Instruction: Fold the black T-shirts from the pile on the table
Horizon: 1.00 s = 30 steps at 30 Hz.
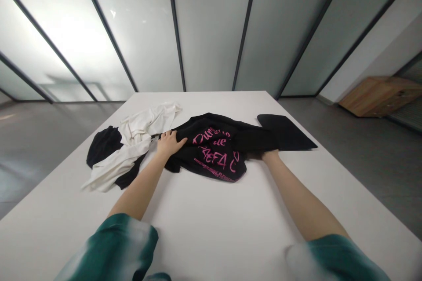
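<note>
A black shirt (211, 125) with pink lettering lies rumpled across the middle of the white table (217, 228). At its left end my left hand (169, 142) rests on the cloth, thumb apart from the other fingers. My right hand (271, 155) reaches in at the shirt's right end, where dark fabric covers its fingers. Just beyond that hand, a flat black piece (290, 133) with straight edges lies on the table. I cannot make out whether it is cloth or a board.
Left of the shirt is a loose heap with a white garment (135, 136) over a black garment (103, 144). Frosted glass panels (211, 30) stand behind the table. A wooden cabinet (379, 96) stands on the floor at far right.
</note>
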Motion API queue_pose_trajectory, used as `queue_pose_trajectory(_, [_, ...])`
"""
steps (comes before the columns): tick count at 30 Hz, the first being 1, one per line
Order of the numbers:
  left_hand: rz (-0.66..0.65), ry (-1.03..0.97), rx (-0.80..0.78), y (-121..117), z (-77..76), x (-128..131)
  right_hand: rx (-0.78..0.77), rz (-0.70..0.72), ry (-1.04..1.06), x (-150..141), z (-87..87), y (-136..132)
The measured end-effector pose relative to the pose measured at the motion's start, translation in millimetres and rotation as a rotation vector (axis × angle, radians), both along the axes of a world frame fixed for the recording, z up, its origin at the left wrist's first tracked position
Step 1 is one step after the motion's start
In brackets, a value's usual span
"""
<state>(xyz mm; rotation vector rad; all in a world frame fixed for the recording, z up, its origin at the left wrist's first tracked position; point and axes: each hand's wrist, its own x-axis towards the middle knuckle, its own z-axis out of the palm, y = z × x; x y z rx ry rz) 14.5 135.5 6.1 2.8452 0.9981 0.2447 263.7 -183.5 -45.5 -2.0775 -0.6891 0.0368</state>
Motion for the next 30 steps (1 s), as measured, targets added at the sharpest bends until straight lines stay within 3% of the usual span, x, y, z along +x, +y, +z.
queue_pose_trajectory(4, [-0.098,0.056,-0.014,9,-16.7,-4,0.299,0.007,0.438,-5,15.6,-8])
queue_pose_trajectory(8, [-0.271,0.007,-0.049,11,-16.0,-3,0.272,0.007,0.756,-14,25.0,-9])
queue_pose_trajectory(11, [-0.399,0.015,-0.183,20,-1.9,-3,0.242,-0.093,0.799,-8,26.5,-10])
queue_pose_trajectory(15, [-0.374,0.159,-0.372,43,21.1,0,0.318,-0.369,0.602,24,29.2,-31])
queue_pose_trajectory(17, [-0.268,0.201,-0.298,53,27.7,4,0.317,-0.522,0.342,42,33.5,-45])
queue_pose_trajectory(20, [-0.129,0.165,-0.063,58,28.0,13,0.155,-0.639,-0.163,57,43.9,-57])
queue_pose_trajectory(22, [-0.116,0.133,0.047,54,23.2,21,-0.02,-0.562,-0.387,56,51.0,-53])
queue_pose_trajectory(24, [-0.144,0.136,0.086,48,16.2,31,-0.203,-0.352,-0.471,49,55.3,-37])
queue_pose_trajectory(27, [-0.169,0.156,0.066,41,5.0,48,-0.467,0.029,-0.444,31,53.7,-4])
queue_pose_trajectory(30, [-0.174,0.116,-0.037,42,-3.7,63,-0.64,0.16,-0.378,16,46.2,28])
